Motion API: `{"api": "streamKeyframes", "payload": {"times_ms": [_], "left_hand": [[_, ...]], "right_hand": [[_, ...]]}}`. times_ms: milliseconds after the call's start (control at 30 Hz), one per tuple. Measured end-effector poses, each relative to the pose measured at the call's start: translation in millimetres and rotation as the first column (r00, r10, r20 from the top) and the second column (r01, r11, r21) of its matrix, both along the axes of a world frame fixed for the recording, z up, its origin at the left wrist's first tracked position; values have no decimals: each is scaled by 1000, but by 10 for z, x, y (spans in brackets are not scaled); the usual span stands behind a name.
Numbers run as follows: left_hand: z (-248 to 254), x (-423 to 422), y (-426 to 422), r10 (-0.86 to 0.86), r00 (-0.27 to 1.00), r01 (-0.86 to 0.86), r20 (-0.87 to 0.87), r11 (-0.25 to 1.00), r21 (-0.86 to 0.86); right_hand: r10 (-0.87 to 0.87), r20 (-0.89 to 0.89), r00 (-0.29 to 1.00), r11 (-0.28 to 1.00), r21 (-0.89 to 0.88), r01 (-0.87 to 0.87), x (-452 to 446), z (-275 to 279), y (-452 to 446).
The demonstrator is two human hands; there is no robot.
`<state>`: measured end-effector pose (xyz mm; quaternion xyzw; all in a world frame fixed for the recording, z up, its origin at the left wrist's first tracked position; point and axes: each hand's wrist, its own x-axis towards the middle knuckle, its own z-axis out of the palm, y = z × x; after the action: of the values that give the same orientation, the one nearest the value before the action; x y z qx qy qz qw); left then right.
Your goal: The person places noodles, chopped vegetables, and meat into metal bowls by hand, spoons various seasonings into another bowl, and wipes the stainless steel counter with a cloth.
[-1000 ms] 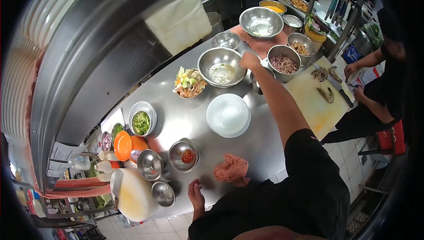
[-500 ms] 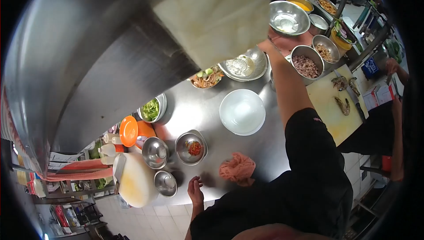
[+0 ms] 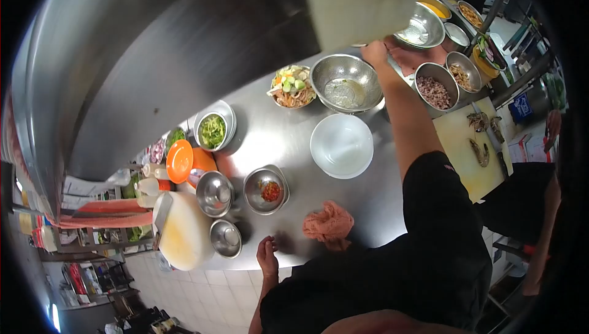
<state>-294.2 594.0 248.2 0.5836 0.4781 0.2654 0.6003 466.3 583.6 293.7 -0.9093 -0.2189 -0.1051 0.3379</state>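
Observation:
My right arm reaches across the steel table, with my right hand (image 3: 375, 53) at the far rim of a perforated metal bowl (image 3: 319, 82) holding a little liquid. Its fingers look curled and are partly hidden under a pale overhead panel, so I cannot make out what they hold. Nearer to me is a white bowl (image 3: 342, 147). My left hand (image 3: 267, 255) hangs by the table's front edge, fingers loosely bent and nothing in it. Close to it are a crumpled pink cloth (image 3: 328, 220), a metal bowl of chopped red pepper (image 3: 270, 191) and a small metal bowl (image 3: 226, 238).
A steel shelf (image 3: 202, 58) and the pale panel (image 3: 368, 2) overhang the far left. Bowls of greens (image 3: 213, 130) and sliced vegetables (image 3: 292, 86) stand behind. At right, a cutting board (image 3: 460, 168) bears a knife (image 3: 502, 163) and shrimp (image 3: 479, 151); another person (image 3: 521, 199) is beside it.
The view has shifted, showing more of the perforated bowl and the sliced vegetables from under the overhang. My right hand stays near the panel's edge; my left stays low by the table.

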Motion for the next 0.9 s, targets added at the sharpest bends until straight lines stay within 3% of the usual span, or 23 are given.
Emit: {"api": "streamKeyframes", "payload": {"times_ms": [67, 100, 133, 167, 200, 233, 267, 300, 400, 433, 467, 500, 600, 667, 733, 833, 900], "left_hand": [[69, 31, -29, -4, 1000, 4, 2, 1000, -14], [76, 25, -35, 19, 1000, -19, 11, 1000, -11], [-87, -53, -2, 51, 997, -46, 63, 997, -65], [-203, -82, 36, 28, 998, -28, 58, 1000, -4], [-70, 24, 107, -8, 985, 35, -172, 987, 157], [-67, -71, 33, 76, 925, -10, -372, 984, 176], [-44, -127, 57, -7, 961, 13, -276, 1000, 20], [-34, -85, -48, 107, 990, -102, 95, 994, -49], [-157, -165, -16, 160, 978, -147, 133, 984, -102], [-157, -204, -14, 160, 977, -146, 143, 984, -104], [-115, -241, -30, 179, 971, -160, 157, 979, -125], [-123, -310, -62, 200, 968, -180, 153, 975, -131], [-153, -495, -112, 262, 947, -229, 183, 956, -182], [-157, -629, -176, 316, 928, -275, 197, 939, -206], [-168, -803, -245, 363, 911, -322, 196, 923, -212], [-210, -1093, -336, 407, 896, -373, 176, 907, -196], [-266, -1305, -387, 443, 874, -408, 199, 893, -191]], "right_hand": [[-22, 4, 1000, 998, 59, 22, -154, 211, 50], [56, 112, 992, 993, 100, -67, -303, 354, -6], [139, 109, 984, 980, 130, -153, -514, 568, -42], [222, 126, 967, 957, 160, -241, -668, 704, -41], [324, 98, 941, 927, 167, -337, -838, 801, -49], [437, 10, 899, 888, 154, -433, -1111, 774, -134], [551, -106, 828, 833, 135, -537, -1435, 843, -195], [460, 21, 888, 882, 107, -459, -2026, 1076, -161], [641, -62, 765, 726, 371, -579, -2751, 746, 16], [611, -138, 780, 780, 275, -562, -3203, 926, 36], [713, -33, 701, 656, 384, -649, -3317, 584, 174], [787, -123, 605, 588, 450, -673, -3613, 519, 277], [853, -209, 479, 518, 452, -726, -4458, 342, 649], [876, -276, 396, 480, 408, -776, -4997, 542, 845], [908, -325, 265, 406, 524, -749, -5370, 503, 1061], [935, -236, 265, 350, 486, -801, -5766, 577, 1081], [919, -254, 302, 384, 407, -829, -5887, 636, 888]]}}
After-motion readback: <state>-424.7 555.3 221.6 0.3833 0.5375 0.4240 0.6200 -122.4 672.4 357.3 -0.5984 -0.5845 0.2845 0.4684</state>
